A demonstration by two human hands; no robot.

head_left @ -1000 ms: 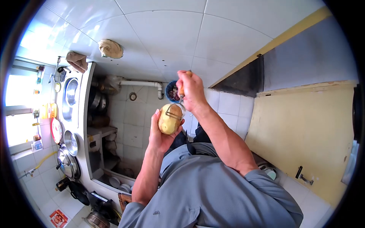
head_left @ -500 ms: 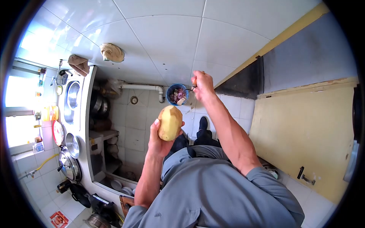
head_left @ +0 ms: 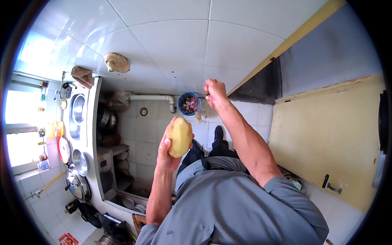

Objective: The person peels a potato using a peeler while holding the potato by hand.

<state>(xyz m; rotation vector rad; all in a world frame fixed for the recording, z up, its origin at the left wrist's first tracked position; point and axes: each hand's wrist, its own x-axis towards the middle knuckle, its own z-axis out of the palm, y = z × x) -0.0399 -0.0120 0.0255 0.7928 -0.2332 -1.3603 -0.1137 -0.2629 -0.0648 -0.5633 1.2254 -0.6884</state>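
Your left hand (head_left: 165, 154) cradles a large oval potato (head_left: 179, 137), its long axis pointing away from you, a broad pale-yellow peeled face showing between tan-brown edges. In your right hand (head_left: 216, 94), the peeler (head_left: 207, 91) sits apart from it, its orange-brown handle mostly hidden.

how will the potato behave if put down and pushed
The potato is probably slippery where its pale, peeled surface shows. Its rounded, oblong shape would likely roll if pushed. It seems firm, with no visible dent where the left hand grips it.
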